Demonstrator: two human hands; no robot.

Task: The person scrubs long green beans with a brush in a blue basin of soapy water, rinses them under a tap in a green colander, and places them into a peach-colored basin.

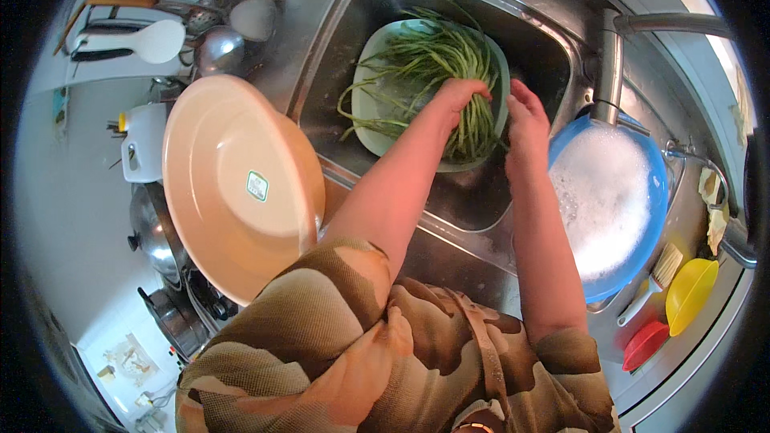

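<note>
A bunch of green long beans (415,54) lies in a pale green plastic basin (364,102), which stands in the stainless steel sink (337,24). Several bean ends hang over the basin's left rim. My left hand (460,99) is closed around the bunch toward the basin's right side; its fingertips are partly hidden among the beans. Close by the right rim, my right hand (528,117) is held with its fingers extended and nothing visible in it.
Left of the sink, a large peach plastic basin (222,180) stands tilted. A blue basin of foamy suds (659,192) sits at right beneath the metal faucet (610,66). A brush (652,282), yellow bowl (692,297) and red bowl (645,346) are nearby. Utensils, including a white rice paddle (162,42), hang upper left.
</note>
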